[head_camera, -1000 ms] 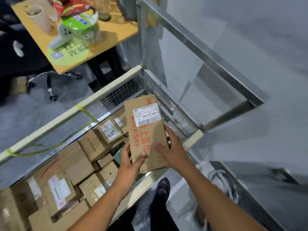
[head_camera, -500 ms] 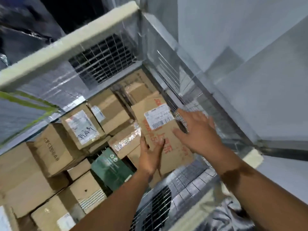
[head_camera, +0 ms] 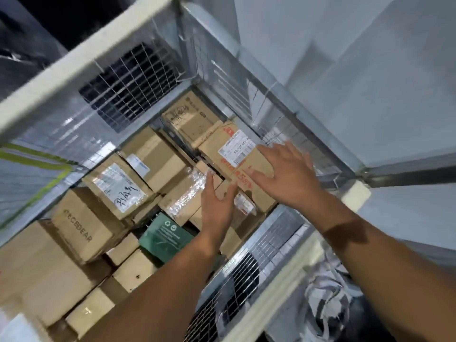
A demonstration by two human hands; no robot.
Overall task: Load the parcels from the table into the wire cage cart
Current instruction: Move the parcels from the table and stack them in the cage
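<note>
Boxes [head_camera: 158,159] crowd the cart [head_camera: 86,62] around the parcel [head_camera: 237,149] beneath left hand [head_camera: 216,208] and right hand [head_camera: 291,178], fingers [head_camera: 269,156] spread.

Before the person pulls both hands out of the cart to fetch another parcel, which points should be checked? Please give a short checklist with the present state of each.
1. Red-printed parcel lies inside the wire cage cart: ok.
2. Left hand open, gripping nothing: ok.
3. Right hand open, fingers spread over the parcel: ok.
4. Parcel rests steadily on the boxes below: cannot tell.
5. More parcels waiting on the table: cannot tell, the table is out of view.
</note>
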